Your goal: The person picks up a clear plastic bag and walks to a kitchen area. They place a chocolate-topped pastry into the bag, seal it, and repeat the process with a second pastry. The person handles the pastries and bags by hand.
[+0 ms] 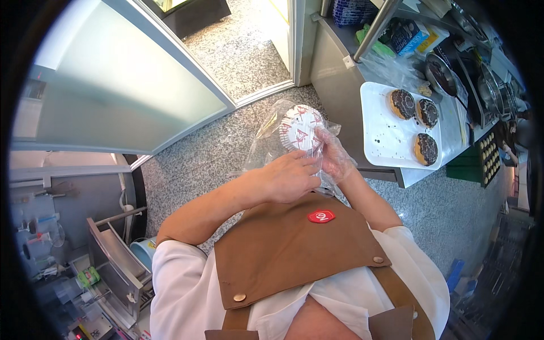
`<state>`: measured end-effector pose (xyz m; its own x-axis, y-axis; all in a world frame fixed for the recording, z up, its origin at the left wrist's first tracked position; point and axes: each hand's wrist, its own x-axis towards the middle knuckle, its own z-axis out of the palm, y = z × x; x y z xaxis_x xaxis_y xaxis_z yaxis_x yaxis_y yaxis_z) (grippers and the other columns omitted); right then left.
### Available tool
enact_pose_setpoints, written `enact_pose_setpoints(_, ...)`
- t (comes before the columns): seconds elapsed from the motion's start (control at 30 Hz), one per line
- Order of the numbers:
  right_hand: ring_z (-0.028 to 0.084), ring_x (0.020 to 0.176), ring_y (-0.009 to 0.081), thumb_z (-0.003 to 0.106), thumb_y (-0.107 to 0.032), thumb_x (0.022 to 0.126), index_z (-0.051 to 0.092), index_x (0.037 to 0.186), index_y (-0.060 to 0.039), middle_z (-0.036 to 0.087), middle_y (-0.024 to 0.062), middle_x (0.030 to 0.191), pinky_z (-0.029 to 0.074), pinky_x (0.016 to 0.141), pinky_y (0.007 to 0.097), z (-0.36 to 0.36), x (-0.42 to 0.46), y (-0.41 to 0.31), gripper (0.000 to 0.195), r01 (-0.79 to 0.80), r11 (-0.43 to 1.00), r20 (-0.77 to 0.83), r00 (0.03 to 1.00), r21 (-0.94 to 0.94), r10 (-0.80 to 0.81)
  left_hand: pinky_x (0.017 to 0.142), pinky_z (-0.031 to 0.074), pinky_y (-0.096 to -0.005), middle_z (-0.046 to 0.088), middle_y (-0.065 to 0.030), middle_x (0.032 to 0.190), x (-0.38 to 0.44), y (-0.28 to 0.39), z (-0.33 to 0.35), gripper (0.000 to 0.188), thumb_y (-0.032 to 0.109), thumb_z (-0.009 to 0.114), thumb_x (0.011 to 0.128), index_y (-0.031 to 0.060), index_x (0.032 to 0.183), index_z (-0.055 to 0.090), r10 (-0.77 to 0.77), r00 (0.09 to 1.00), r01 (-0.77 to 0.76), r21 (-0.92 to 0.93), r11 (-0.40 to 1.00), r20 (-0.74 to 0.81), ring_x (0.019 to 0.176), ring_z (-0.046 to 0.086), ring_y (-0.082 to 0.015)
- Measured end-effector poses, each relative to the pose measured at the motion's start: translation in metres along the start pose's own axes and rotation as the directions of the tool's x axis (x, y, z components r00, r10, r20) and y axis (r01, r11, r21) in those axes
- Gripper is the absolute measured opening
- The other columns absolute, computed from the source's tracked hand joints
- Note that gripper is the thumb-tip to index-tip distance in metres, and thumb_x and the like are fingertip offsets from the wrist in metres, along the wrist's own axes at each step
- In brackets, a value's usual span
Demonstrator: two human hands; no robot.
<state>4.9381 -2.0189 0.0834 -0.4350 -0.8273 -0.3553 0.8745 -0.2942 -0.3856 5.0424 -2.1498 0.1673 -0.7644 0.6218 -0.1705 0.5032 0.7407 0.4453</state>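
Note:
In front of the chest, my right hand [333,155], in a clear disposable glove, grips a clear plastic bag [265,136]. Inside the bag lie white fluted paper baking cups [299,127] with red print, bottoms facing up. My bare left hand [291,176] is at the bag's near end with bent fingers on the plastic, close to the right palm; its thumb is hidden. To the right, a white tray [391,155] holds a chocolate-topped doughnut [402,104], a second one [427,113] beside it and a third [426,149] nearer me, among dark crumbs.
The tray sits on a steel counter [340,76], with a metal bowl of dark glaze [440,74] behind it. A metal post [378,29] rises at the counter's edge. A frosted sliding door [136,85] stands left; a steel cart [114,263] is lower left.

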Motion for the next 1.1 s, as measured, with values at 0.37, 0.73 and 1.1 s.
enact_pose_setpoints(0.37,0.059,0.104,0.0275,0.050,-0.022,0.093,0.039,0.133,-0.0002,0.054,0.0168,0.123,0.051,0.089,0.0403,0.013,-0.019,0.010,0.047,-0.074,0.992,-0.132,0.989,-0.102,0.060,0.106,0.032,-0.0436,0.055,-0.0146,0.122,0.001,0.000,0.011,0.018,0.020,0.051,0.089,0.0051,0.097,0.057,0.050,0.998,-0.053,-0.148,0.988,-0.022,0.124,0.044,-0.0328)
enact_pose_setpoints(0.73,0.055,0.114,0.0282,0.055,-0.007,0.087,0.034,0.136,-0.0029,0.051,0.0175,0.127,0.049,0.094,0.0403,0.008,-0.008,-0.002,0.053,0.066,0.982,0.028,0.998,-0.179,-0.062,0.082,0.049,-0.0373,0.060,-0.0106,0.104,-0.011,-0.006,-0.017,0.022,0.014,0.057,0.081,0.0135,0.102,0.062,-0.049,0.990,0.027,-0.166,0.986,-0.133,0.099,0.058,-0.0262)
enact_pose_setpoints(1.1,0.057,0.108,0.0249,0.061,-0.011,0.084,0.038,0.136,-0.0083,0.055,0.0138,0.121,0.050,0.091,0.0394,-0.020,-0.041,0.013,0.057,0.103,0.993,0.030,0.994,-0.064,-0.101,0.063,0.047,-0.0378,0.056,-0.0102,0.082,-0.002,0.018,-0.013,0.026,0.016,0.056,0.082,0.0119,0.108,0.059,0.024,0.974,-0.042,-0.074,0.996,-0.225,0.075,0.059,-0.0269)
